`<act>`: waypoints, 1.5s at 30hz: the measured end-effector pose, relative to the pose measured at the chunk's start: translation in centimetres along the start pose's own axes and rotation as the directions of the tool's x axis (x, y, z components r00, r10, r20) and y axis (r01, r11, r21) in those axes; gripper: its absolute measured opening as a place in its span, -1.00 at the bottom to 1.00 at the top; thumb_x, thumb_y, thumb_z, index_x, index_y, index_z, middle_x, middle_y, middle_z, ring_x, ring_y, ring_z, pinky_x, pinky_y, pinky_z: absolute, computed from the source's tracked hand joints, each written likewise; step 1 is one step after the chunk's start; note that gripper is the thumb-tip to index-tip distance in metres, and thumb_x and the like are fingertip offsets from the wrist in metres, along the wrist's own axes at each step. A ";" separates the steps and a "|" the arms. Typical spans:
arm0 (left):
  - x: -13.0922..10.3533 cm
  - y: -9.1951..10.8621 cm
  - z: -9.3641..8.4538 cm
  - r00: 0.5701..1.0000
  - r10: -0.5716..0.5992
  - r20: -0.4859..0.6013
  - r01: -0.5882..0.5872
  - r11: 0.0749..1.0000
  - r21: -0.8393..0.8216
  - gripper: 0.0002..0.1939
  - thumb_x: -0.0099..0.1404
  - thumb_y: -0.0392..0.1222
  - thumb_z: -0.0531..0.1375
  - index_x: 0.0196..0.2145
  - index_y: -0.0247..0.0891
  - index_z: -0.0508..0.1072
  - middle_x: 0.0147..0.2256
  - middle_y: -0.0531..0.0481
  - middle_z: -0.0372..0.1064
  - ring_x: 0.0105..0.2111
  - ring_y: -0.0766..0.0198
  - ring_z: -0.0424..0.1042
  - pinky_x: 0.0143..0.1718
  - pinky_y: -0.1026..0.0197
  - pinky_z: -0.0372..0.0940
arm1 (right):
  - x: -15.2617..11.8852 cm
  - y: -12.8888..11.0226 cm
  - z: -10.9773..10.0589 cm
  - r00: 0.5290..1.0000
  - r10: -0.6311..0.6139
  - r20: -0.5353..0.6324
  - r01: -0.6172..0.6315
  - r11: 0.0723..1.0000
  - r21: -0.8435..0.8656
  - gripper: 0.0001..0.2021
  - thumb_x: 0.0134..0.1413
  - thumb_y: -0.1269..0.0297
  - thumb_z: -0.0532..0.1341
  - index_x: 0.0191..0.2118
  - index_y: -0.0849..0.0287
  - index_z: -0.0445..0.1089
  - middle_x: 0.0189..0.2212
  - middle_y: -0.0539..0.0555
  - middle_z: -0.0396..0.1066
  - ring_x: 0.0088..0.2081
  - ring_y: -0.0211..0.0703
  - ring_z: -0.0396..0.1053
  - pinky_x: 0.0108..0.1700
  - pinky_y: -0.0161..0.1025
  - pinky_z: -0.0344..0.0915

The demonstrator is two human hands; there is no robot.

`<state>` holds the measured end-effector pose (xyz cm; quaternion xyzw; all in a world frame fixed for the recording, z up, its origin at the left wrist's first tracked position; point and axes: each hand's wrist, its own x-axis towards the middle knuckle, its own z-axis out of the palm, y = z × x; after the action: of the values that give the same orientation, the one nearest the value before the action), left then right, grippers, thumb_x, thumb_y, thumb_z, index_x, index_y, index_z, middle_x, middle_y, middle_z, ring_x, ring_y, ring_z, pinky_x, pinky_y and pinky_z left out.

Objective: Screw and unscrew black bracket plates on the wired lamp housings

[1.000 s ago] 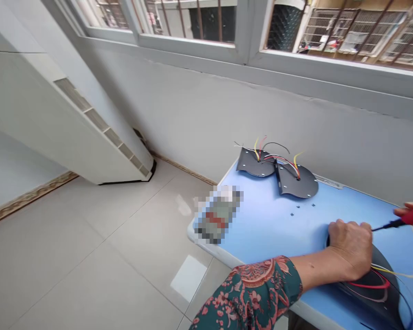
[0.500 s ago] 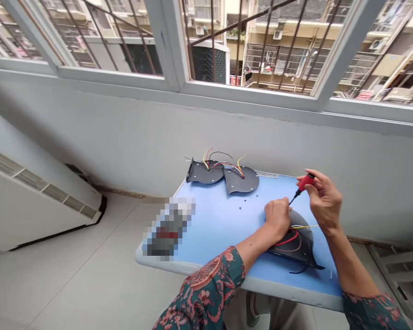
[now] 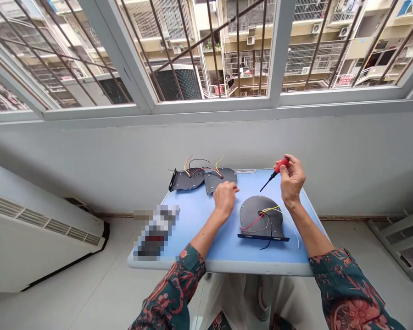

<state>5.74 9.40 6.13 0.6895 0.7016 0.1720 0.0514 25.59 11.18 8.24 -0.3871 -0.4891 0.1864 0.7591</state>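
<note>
My right hand (image 3: 292,179) holds a red-handled screwdriver (image 3: 281,166), its dark shaft slanting down to the left above the table. A dark rounded housing (image 3: 256,208) with red, yellow, white and black wires lies below it, its flanged edge toward me. My left hand (image 3: 226,197) is over the table beside a second dark housing (image 3: 229,174), fingers bent together; what they hold, if anything, is too small to make out. A third housing (image 3: 189,181), also with wires, lies to the left of the second.
The light blue table (image 3: 192,229) stands against a wall below a barred window. A blurred-out item (image 3: 156,231) lies on its left part. A white slatted unit (image 3: 48,238) is at the far left, and a grey frame (image 3: 395,247) stands on the right.
My left hand has left the near housing and moved left toward the back housings. The screwdriver tip has come away from the near housing. The camera view has shifted.
</note>
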 end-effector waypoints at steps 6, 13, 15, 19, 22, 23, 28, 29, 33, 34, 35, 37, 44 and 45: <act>-1.2 -2.3 0.6 0.995 0.058 0.081 -0.074 0.976 0.207 -0.75 0.51 -0.23 0.11 -0.08 -0.16 0.62 -0.06 -0.14 0.54 -0.03 0.07 0.43 -0.17 0.19 0.25 | -1.2 -0.5 0.8 0.986 0.050 0.156 -0.062 0.995 0.074 -0.70 0.22 0.18 0.27 0.04 0.08 0.41 -0.27 0.02 0.55 -0.31 -0.18 0.54 -0.12 -0.11 0.52; -3.9 -1.6 -0.3 1.000 0.015 0.028 -0.009 0.980 -0.200 -0.74 0.46 -0.30 0.19 0.05 -0.19 0.57 -0.09 -0.07 0.60 -0.07 0.18 0.52 0.02 0.22 0.32 | -4.0 -1.3 2.6 0.910 0.022 0.414 -0.061 0.995 0.082 -0.72 0.26 0.17 0.26 0.07 0.01 0.41 -0.22 0.01 0.57 -0.26 -0.15 0.56 -0.06 -0.06 0.52; -5.2 -1.4 -0.2 0.992 -0.032 0.124 0.079 0.916 -0.394 -0.74 0.42 -0.29 0.25 0.04 -0.22 0.56 -0.14 -0.02 0.62 -0.18 0.24 0.56 -0.04 0.25 0.37 | -4.4 -1.3 2.9 0.900 0.011 0.436 -0.051 0.995 0.081 -0.72 0.26 0.19 0.26 0.06 0.01 0.41 -0.22 0.01 0.58 -0.26 -0.15 0.56 -0.06 -0.06 0.52; -7.2 -0.8 0.3 0.970 -0.087 0.226 0.191 0.846 -0.497 -0.66 0.33 -0.26 0.34 0.06 -0.26 0.53 -0.11 -0.02 0.61 -0.27 0.28 0.56 -0.13 0.26 0.40 | -4.4 -1.3 3.0 0.899 -0.001 0.438 -0.036 0.996 0.076 -0.73 0.27 0.19 0.27 0.07 0.01 0.42 -0.22 0.01 0.57 -0.27 -0.15 0.56 -0.07 -0.06 0.52; -7.7 -0.5 0.8 0.976 -0.075 0.206 0.166 0.868 -0.469 -0.67 0.30 -0.29 0.35 0.03 -0.26 0.56 -0.10 -0.02 0.59 -0.27 0.29 0.55 -0.10 0.26 0.40 | -4.3 -1.2 3.0 0.902 -0.003 0.432 -0.033 0.997 0.075 -0.72 0.27 0.18 0.27 0.07 0.01 0.42 -0.21 0.02 0.57 -0.26 -0.14 0.56 -0.06 -0.06 0.52; -7.7 -0.4 0.9 0.977 -0.074 0.200 0.160 0.874 -0.460 -0.68 0.30 -0.29 0.35 0.02 -0.26 0.57 -0.10 -0.03 0.59 -0.27 0.29 0.54 -0.10 0.25 0.40 | -4.3 -1.2 3.0 0.902 -0.005 0.431 -0.031 0.997 0.076 -0.72 0.27 0.18 0.27 0.07 0.01 0.42 -0.21 0.02 0.57 -0.26 -0.14 0.55 -0.06 -0.06 0.52; -7.5 -0.3 1.5 0.980 -0.065 0.189 0.149 0.867 -0.476 -0.69 0.32 -0.32 0.33 0.02 -0.25 0.57 -0.06 -0.04 0.57 -0.27 0.30 0.53 -0.08 0.24 0.40 | -4.4 -1.3 3.0 0.891 -0.027 0.453 -0.005 0.998 0.069 -0.73 0.27 0.23 0.25 0.07 0.00 0.42 -0.21 0.01 0.57 -0.27 -0.15 0.55 -0.07 -0.06 0.52; -7.4 -0.4 1.6 0.981 -0.059 0.184 0.143 0.861 -0.489 -0.70 0.32 -0.32 0.32 0.02 -0.25 0.57 -0.05 -0.04 0.56 -0.27 0.30 0.52 -0.08 0.24 0.40 | -4.4 -1.4 3.0 0.884 -0.036 0.466 0.008 0.998 0.061 -0.74 0.28 0.24 0.24 0.06 0.00 0.42 -0.21 0.01 0.57 -0.27 -0.15 0.56 -0.07 -0.05 0.52; -6.6 -0.7 2.0 0.982 -0.009 0.186 0.107 0.845 -0.524 -0.71 0.29 -0.35 0.31 -0.03 -0.25 0.59 -0.08 -0.04 0.56 -0.27 0.28 0.51 -0.11 0.24 0.38 | -3.6 -2.3 2.7 0.835 -0.042 0.549 0.069 0.997 -0.028 -0.74 0.26 0.29 0.20 0.04 0.00 0.41 -0.23 0.00 0.58 -0.19 -0.11 0.58 -0.02 -0.05 0.51; -6.3 -0.8 2.1 0.980 0.009 0.199 0.100 0.843 -0.529 -0.72 0.27 -0.36 0.32 -0.05 -0.26 0.60 -0.10 -0.04 0.56 -0.28 0.27 0.51 -0.12 0.24 0.38 | -3.2 -2.6 2.7 0.824 -0.032 0.566 0.078 0.995 -0.058 -0.74 0.24 0.30 0.20 0.03 0.01 0.41 -0.26 -0.02 0.58 -0.19 -0.11 0.58 -0.03 -0.05 0.51; -5.9 -0.9 2.1 0.976 0.030 0.214 0.092 0.839 -0.537 -0.72 0.26 -0.37 0.32 -0.07 -0.27 0.61 -0.12 -0.04 0.57 -0.28 0.27 0.51 -0.13 0.24 0.38 | -2.8 -2.9 2.6 0.815 -0.021 0.579 0.085 0.993 -0.084 -0.75 0.21 0.32 0.21 0.01 0.02 0.40 -0.29 -0.03 0.57 -0.22 -0.12 0.58 -0.04 -0.07 0.50; -4.9 -1.1 2.2 0.967 0.075 0.245 0.080 0.820 -0.567 -0.73 0.22 -0.39 0.32 -0.10 -0.28 0.62 -0.17 -0.03 0.57 -0.30 0.26 0.50 -0.16 0.24 0.37 | -1.8 -3.3 2.5 0.798 -0.002 0.603 0.098 0.987 -0.126 -0.76 0.16 0.33 0.24 -0.04 0.04 0.40 -0.35 -0.06 0.55 -0.29 -0.14 0.57 -0.07 -0.10 0.50; -1.6 -0.2 2.9 0.885 0.322 0.338 0.009 0.712 -0.703 -0.71 0.14 -0.34 0.33 -0.14 -0.29 0.64 -0.36 0.02 0.55 -0.36 0.26 0.47 -0.26 0.25 0.35 | -0.3 -4.3 1.2 0.769 -0.021 0.639 0.206 0.954 -0.216 -0.80 0.11 0.30 0.27 -0.12 0.06 0.38 -0.35 -0.03 0.54 -0.34 -0.16 0.54 -0.14 -0.16 0.49; -1.3 0.0 3.1 0.871 0.352 0.344 -0.001 0.700 -0.714 -0.71 0.12 -0.33 0.33 -0.15 -0.29 0.64 -0.35 0.03 0.55 -0.37 0.27 0.47 -0.27 0.26 0.35 | -0.4 -4.3 1.0 0.775 -0.025 0.631 0.222 0.946 -0.235 -0.80 0.11 0.31 0.26 -0.12 0.06 0.37 -0.34 -0.02 0.54 -0.34 -0.15 0.54 -0.15 -0.16 0.48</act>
<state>6.76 8.63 3.05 0.7052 0.4811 0.2597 0.4514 24.17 8.59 11.59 -0.3801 -0.7581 0.1769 0.4995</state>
